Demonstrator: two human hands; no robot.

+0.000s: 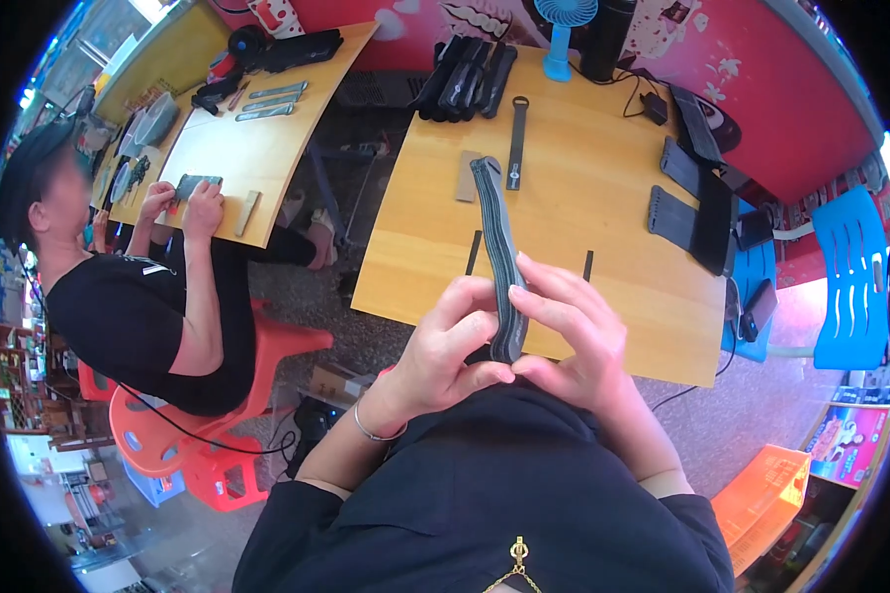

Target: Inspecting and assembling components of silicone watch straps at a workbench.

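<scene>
A stack of dark grey fabric straps [502, 252] stands on edge between my hands, its far end reaching out over the wooden table [405, 247]. My left hand [450, 351] is closed on the near part of the stack from the left. My right hand [578, 336] pinches the same part from the right, thumb and fingers against the layers. Beyond it lies a single grey strap [516, 148] with a loop at its far end. A small brown flat piece [465, 178] sits beside that strap. Two thin black strips [588, 265] [474, 253] lie near the table's front.
Bundles of black straps [455, 89] lie at the back, beside a blue fan [558, 49] and black bottle [608, 40]. Dark pouches [677, 217] line the right edge, near a blue chair [848, 282]. At left, another person [133, 306] works at a second table [267, 148].
</scene>
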